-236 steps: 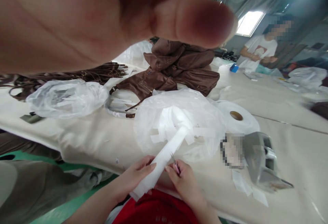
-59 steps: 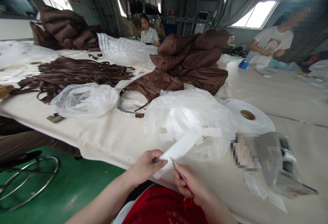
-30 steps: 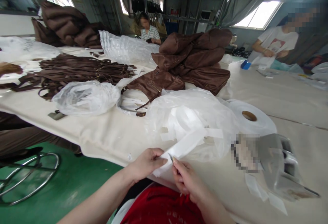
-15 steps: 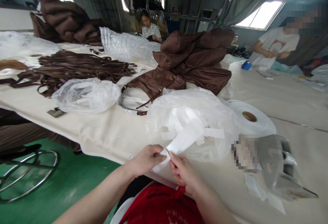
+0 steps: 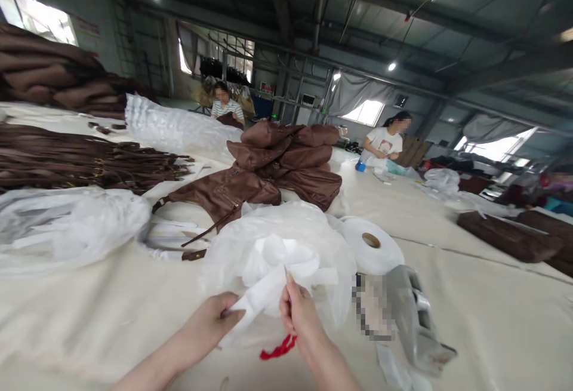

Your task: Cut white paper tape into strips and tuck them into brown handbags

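My left hand [image 5: 212, 319] pinches a white strip [image 5: 264, 289] between thumb and fingers. The strip slants up to the right towards more white strip material on a clear plastic bag [image 5: 331, 307]. Close by it, my right hand [image 5: 298, 307] is closed around a small tool whose thin grey tip [image 5: 285, 270] shows above the fingers. Most of that tool is hidden in the hand, so its exact kind is unclear. A red cord [image 5: 278, 348] hangs below this hand.
A white roll [image 5: 385, 248] and a grey tape dispenser [image 5: 405, 301] stand right of the bag. Brown handbags [image 5: 295, 170] are piled behind it, brown straps [image 5: 89, 158] lie left, and a plastic bag [image 5: 80, 224] sits nearer. Two people work farther back.
My hands have moved apart, the left one down-left along the strip, the right one with its tool tip higher up the strip. The view has tilted up and turned right.
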`<state>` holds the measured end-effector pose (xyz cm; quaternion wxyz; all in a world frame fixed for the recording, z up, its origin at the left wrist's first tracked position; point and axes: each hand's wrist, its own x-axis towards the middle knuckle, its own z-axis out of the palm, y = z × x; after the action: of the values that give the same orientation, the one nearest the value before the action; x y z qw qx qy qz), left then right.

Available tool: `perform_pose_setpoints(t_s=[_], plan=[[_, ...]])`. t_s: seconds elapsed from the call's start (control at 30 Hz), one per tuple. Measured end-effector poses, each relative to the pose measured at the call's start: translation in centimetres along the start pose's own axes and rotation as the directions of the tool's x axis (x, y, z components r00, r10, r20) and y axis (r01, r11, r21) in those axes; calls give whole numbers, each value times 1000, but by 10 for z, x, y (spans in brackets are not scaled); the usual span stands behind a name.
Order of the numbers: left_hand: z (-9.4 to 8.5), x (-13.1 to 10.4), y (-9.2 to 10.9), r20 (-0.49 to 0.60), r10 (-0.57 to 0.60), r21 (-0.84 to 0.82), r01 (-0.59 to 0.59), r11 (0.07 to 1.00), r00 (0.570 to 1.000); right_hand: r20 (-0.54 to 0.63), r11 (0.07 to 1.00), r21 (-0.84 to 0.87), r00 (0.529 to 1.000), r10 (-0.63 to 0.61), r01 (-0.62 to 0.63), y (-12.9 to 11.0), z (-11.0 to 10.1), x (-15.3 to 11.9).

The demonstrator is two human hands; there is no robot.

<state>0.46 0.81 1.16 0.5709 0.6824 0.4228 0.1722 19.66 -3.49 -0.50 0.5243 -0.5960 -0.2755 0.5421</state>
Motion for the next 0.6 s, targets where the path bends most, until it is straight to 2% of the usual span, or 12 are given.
perform_pose_setpoints(t_s=[0.13, 0.3, 0.47, 0.6], plan=[[1, -11, 0, -52, -2, -154, -6, 988, 999, 9, 993, -71, 996, -90, 91, 16, -1, -18], [8, -28, -1, -61, 7, -452, -34, 891, 998, 107, 957, -284, 994, -34, 63, 32, 7, -45], [16, -40, -6, -24, 71, -601, -71, 796, 997, 26, 982, -179, 998, -57, 61, 40, 26, -43], [16, -48, -14, -8, 24, -666, -23, 745, 1000, 5, 983, -155, 995, -95, 95, 43, 33, -40]])
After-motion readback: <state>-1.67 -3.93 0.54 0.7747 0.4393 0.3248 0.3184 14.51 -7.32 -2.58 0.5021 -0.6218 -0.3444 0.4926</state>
